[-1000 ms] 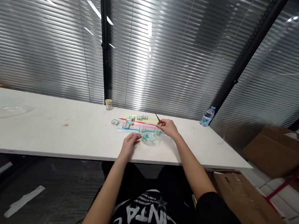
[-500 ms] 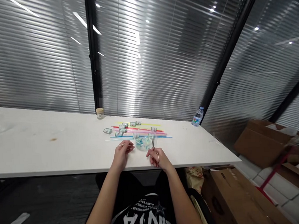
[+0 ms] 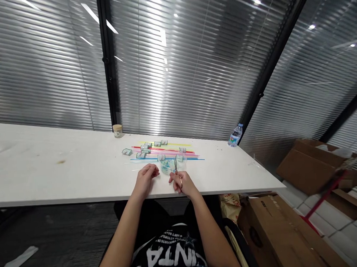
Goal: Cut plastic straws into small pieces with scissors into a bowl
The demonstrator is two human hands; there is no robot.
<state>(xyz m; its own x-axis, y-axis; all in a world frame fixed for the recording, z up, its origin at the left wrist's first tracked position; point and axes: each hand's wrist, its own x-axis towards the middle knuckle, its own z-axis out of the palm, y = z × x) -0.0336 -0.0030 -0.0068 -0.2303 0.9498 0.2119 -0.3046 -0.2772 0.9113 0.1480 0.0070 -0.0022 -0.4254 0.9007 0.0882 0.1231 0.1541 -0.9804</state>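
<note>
Gripping scissors point(image 3: 177, 171), right hand point(image 3: 181, 182) points blades away toward clear dish point(image 3: 168, 166) just beyond; left hand point(image 3: 145, 178) curled, contents unclear.

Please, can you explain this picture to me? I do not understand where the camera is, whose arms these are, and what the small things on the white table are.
The camera sits on a person's head and looks forward and down, so both bare arms are their own. The right hand holds small scissors, blades pointing away. The left hand rests curled on the white table; whether it pinches something is unclear. Beyond the hands lie thin coloured straws, small clear packets and a clear dish. Farther back stand a small jar and a water bottle.
</note>
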